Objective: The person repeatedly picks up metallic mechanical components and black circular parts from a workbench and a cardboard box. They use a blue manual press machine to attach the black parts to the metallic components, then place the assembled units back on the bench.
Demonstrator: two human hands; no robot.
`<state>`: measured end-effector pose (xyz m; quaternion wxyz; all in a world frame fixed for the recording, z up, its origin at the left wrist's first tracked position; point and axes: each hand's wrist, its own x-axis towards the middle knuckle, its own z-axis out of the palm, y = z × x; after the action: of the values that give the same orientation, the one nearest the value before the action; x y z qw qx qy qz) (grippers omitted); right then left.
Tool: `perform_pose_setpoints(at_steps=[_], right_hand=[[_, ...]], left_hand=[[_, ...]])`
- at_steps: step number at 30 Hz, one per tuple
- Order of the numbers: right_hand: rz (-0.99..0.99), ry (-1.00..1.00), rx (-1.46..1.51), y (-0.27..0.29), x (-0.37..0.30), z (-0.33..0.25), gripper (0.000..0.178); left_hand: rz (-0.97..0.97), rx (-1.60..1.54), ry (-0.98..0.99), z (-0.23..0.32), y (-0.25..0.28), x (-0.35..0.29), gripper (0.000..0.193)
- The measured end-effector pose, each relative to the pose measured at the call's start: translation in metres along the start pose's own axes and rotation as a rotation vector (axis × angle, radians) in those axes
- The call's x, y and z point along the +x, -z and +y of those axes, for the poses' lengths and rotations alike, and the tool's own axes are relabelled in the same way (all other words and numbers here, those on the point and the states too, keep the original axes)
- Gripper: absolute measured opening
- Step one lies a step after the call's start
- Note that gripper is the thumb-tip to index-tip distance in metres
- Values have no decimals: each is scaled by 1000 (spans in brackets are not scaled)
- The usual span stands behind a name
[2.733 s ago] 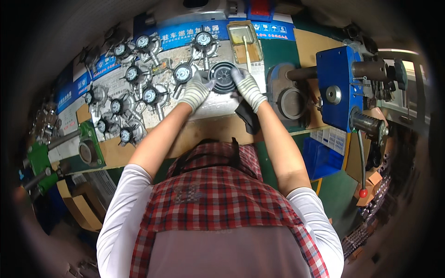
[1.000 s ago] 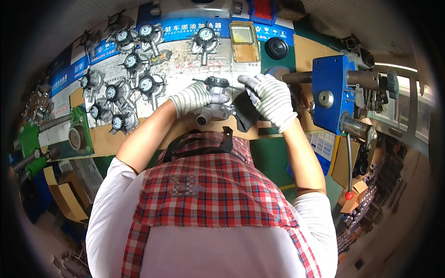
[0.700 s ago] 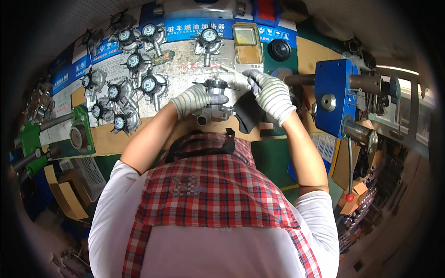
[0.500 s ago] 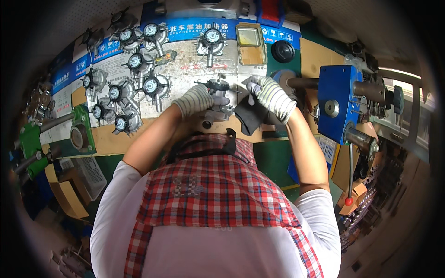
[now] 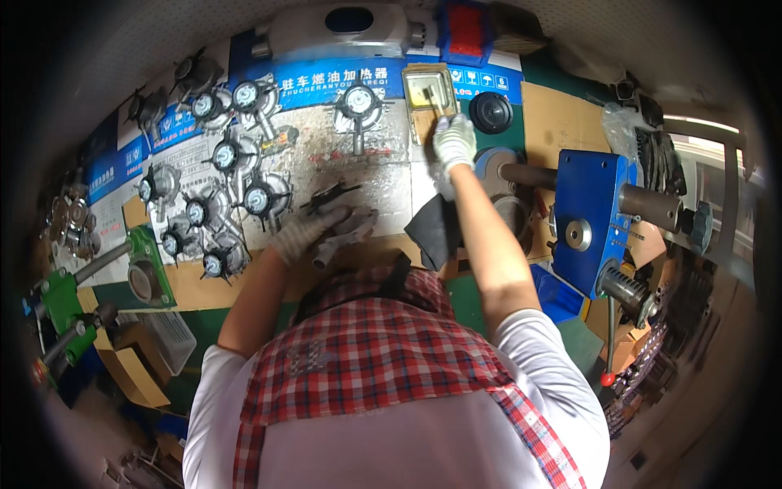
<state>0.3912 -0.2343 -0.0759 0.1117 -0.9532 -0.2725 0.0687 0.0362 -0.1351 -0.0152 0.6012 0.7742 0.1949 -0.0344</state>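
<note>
Pale bench sheeting [image 5: 395, 181] backs a silvery, black-topped metal part [image 5: 355, 231].

A wide fisheye camera, the left of a head-worn pair, looks steeply down and forward, close over the red checked cloth apron [image 5: 366, 350], onto the cardboard-covered bench [image 5: 391, 175]; the white-gloved left hand [image 5: 308, 231] and white-gloved right hand [image 5: 455, 143] appear farther off.

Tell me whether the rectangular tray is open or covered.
Open: no lid lies over the tray, and its yellowish inside shows beneath the pale stick in the right hand.
</note>
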Motion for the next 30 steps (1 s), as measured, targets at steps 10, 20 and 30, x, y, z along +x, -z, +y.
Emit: perform_pose_setpoints(at_steps=[10,20,30], right_hand=[[455,53,-229,-2,27,21,46],[35,36,7,50,45,57,38],[-341,-101,1768,201,-177,-15,46]], left_hand=[[223,-938,278,28,-3,-21,76],[74,854,506,24,-14,49,65],[685,864,-265,130,-45,23,65]])
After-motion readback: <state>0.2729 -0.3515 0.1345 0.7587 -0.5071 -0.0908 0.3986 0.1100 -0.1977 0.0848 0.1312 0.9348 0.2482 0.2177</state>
